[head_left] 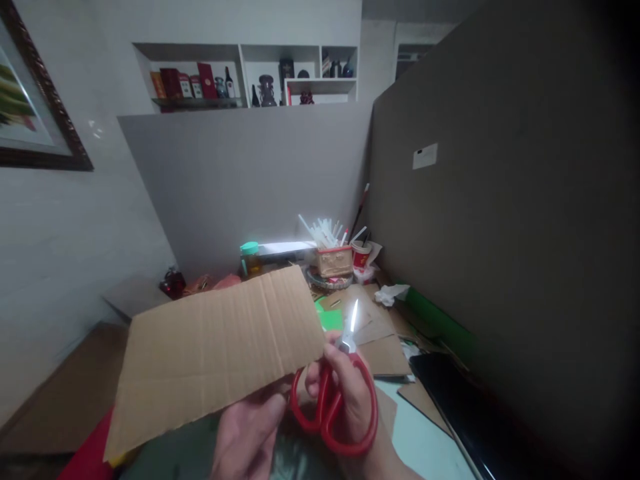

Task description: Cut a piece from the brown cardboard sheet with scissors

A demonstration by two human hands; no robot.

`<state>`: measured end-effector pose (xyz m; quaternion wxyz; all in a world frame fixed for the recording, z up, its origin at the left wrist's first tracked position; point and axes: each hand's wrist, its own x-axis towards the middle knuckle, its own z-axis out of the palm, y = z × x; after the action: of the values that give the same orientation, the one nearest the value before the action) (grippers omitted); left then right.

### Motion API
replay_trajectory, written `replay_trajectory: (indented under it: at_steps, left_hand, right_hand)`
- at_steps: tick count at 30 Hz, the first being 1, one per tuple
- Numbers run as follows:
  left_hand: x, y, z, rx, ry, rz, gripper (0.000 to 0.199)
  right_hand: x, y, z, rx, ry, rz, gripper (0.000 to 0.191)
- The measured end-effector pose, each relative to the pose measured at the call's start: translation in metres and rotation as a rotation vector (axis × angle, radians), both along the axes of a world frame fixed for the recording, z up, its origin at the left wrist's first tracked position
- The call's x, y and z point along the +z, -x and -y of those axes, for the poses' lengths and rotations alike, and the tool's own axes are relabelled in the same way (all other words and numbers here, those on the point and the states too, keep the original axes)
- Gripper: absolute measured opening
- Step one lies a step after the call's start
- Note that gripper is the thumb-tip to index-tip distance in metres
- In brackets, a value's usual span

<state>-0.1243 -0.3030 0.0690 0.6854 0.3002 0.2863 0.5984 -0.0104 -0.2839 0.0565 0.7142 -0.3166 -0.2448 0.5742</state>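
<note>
A flat rectangular piece of brown cardboard is held up in front of me, tilted, with its right corner near my right hand. My right hand is closed around red-handled scissors, whose bright metal blades point up and away and look closed. The right thumb lies at the cardboard's right corner. Under the lower edge of the cardboard, my left hand has curled fingers against it; some fingertips are hidden behind the sheet and beside the scissor handles.
Behind the cardboard stand a box of white straws, a red and white paper cup and a green-lidded bottle. Cardboard scraps and green paper cover the table. A black flat object lies right. Grey partitions enclose the table.
</note>
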Motion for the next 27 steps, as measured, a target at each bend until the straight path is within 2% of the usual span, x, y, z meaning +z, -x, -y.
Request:
replay_trajectory:
  at_steps: [2, 7, 10, 13, 15, 18, 22, 27]
  left_hand:
    - [0.003, -0.007, -0.003, 0.032, 0.038, 0.077, 0.037]
    - [0.005, -0.009, -0.005, -0.037, 0.233, 0.136, 0.032]
    - [0.003, -0.001, -0.01, 0.109, 0.286, 0.134, 0.024]
    - [0.003, 0.007, -0.017, 0.262, 0.283, 0.143, 0.044]
    - [0.003, 0.009, -0.02, 0.313, 0.287, 0.151, 0.061]
    - [0.002, 0.011, -0.022, 0.338, 0.312, 0.143, 0.06]
    - [-0.001, 0.013, -0.025, 0.364, 0.302, 0.116, 0.052]
    - [-0.003, 0.018, -0.028, 0.361, 0.271, 0.098, 0.053]
  right_hand:
    - [0.0, 0.008, 0.007, -0.002, -0.015, 0.042, 0.04]
    - [-0.001, 0.016, 0.015, 0.078, -0.052, 0.268, 0.041]
    - [-0.005, 0.008, 0.008, 0.097, -0.085, 0.481, 0.037]
    - [-0.009, -0.012, -0.004, 0.066, -0.077, 0.751, 0.029]
    - [-0.009, -0.029, -0.012, 0.054, -0.079, 0.958, 0.034]
    - [-0.005, -0.048, -0.019, 0.124, -0.112, 1.189, 0.025]
    - [-0.003, -0.057, -0.019, 0.258, -0.138, 1.271, 0.02]
    - [-0.005, -0.059, -0.006, 0.354, -0.14, 1.21, 0.043]
